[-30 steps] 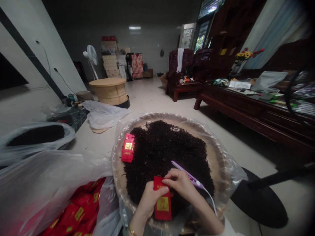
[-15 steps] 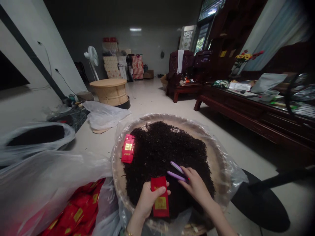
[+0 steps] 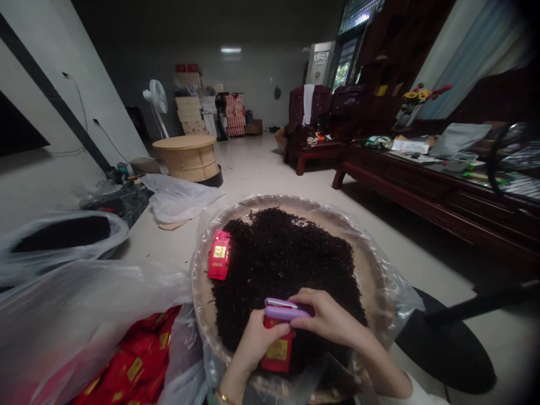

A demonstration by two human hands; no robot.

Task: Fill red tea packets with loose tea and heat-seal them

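My left hand [image 3: 254, 339] grips a red packet [image 3: 277, 355] with a gold label, its thumb across the front. My right hand [image 3: 327, 316] is closed around a purple handheld bag sealer [image 3: 284, 311], whose jaws lie across the packet's top edge. Whether the jaws are fully pressed together I cannot tell. Both hands are over the near part of a round woven tray [image 3: 382, 287], lined with clear plastic. Dark, dry tea leaves [image 3: 291, 253] are heaped in it. On the tray's left side lie red packets [image 3: 219, 256] in a small pile.
At lower left, a plastic bag [image 3: 101, 287] holds many red packets [image 3: 139, 360]. Behind it sits another bag of dark leaves [image 3: 63, 232]. A black stand base [image 3: 447, 349] is close on the right, beyond it a dark wooden table [image 3: 442, 194]. A round wooden stand [image 3: 185, 154] is farther back.
My right hand has moved left with the bag sealer, bringing it from over the leaves onto the packet's top. The sealer's jaws are closer together. My left hand stays nearly in place.
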